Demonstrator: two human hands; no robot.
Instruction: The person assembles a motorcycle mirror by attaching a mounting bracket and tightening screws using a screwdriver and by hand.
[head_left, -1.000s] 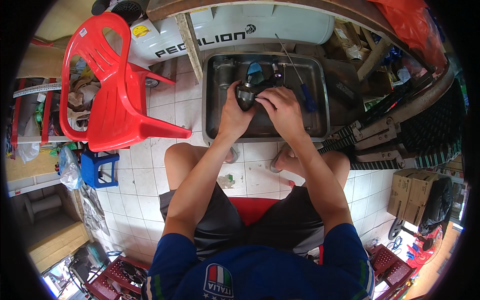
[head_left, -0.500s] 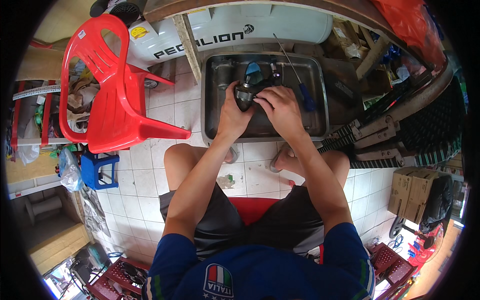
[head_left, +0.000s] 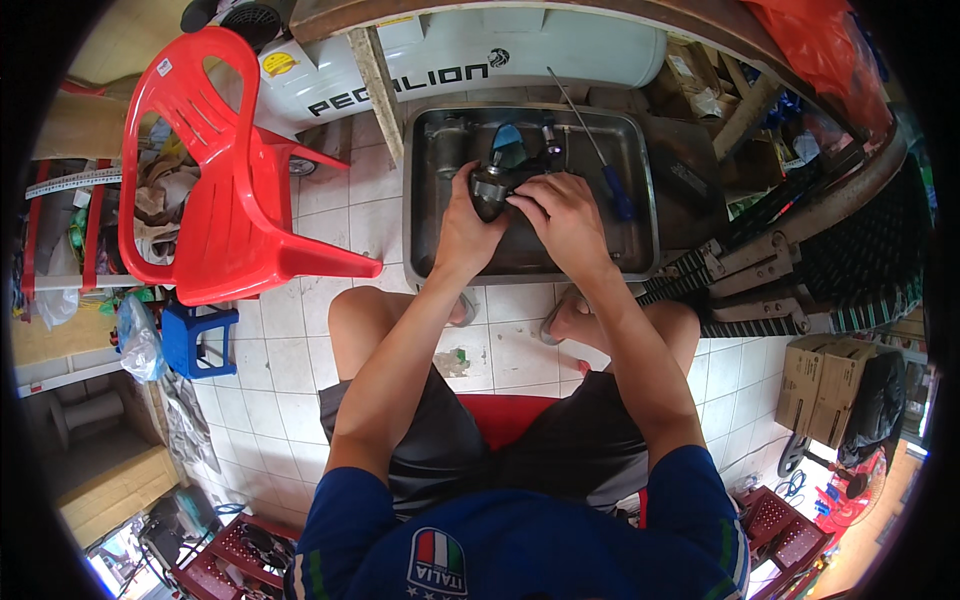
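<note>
Hands [head_left: 470, 232] adjacent, left curled around metal part [head_left: 489, 197], right [head_left: 565, 212] bunched beside it, hold unclear.

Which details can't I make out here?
Head view:
Left side of dark metal part: covered by left hand.
Anything inside the right hand: hidden by the hand itself.
Most of the red seat: hidden by the shorts.
Top of red plastic: cut off by upper edge.

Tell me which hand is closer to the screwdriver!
Right. The right hand is just left of the screwdriver; the left hand is farther left, holding a metal part.
</note>
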